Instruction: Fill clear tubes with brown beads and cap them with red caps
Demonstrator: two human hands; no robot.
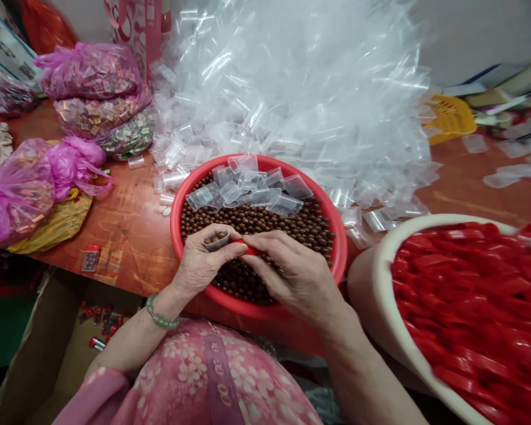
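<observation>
My left hand (203, 260) is closed around a small clear plastic case (216, 241) with a few brown balls in its open end. Between the thumb and fingers of my right hand (292, 265) is a red cap (249, 248), close beside the case. Both hands are over the front of a red basin (176, 218) holding many shiny brown balls (248, 221). Several clear cases (285, 204) lie on the balls at the back of the basin.
A large heap of clear cases (292, 88) stands behind the basin. At right, a cream bucket (367, 283) holds red caps (473, 295). Pink bags (88, 71) sit at left. Filled cases (98, 342) lie in a cardboard box (39, 342) below; one filled case (91, 258) rests on the table.
</observation>
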